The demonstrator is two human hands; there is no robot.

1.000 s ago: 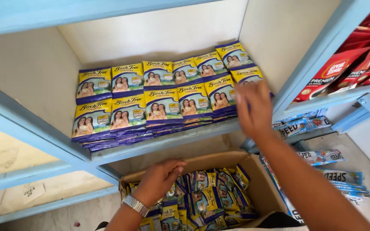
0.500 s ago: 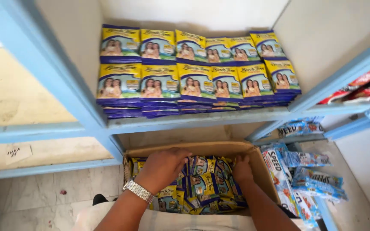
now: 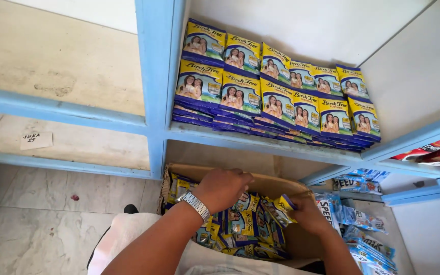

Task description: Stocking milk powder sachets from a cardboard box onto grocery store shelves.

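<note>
An open cardboard box (image 3: 276, 184) rests on my lap, filled with several yellow-and-purple sachets (image 3: 240, 229). My left hand (image 3: 222, 187), a metal watch on its wrist, reaches down into the box with its fingers curled among the sachets. At the box's right side, my right hand (image 3: 309, 214) grips one yellow-and-purple sachet (image 3: 284, 206). Above, on the blue-framed shelf (image 3: 260, 142), stacks of the same sachets (image 3: 276, 99) lie in two overlapping rows.
Blue-and-white packets (image 3: 362, 224) pile up on the lower shelf at right. Red packets (image 3: 436, 150) sit on the far right shelf. A paper label (image 3: 36, 139) is stuck on the left shelf. A blue upright post (image 3: 154, 76) divides the compartments. Tiled floor lies at the lower left.
My right hand dropped from the shelf stacks into the box and now grips a sachet. The view has shifted right and closer to the shelf.
</note>
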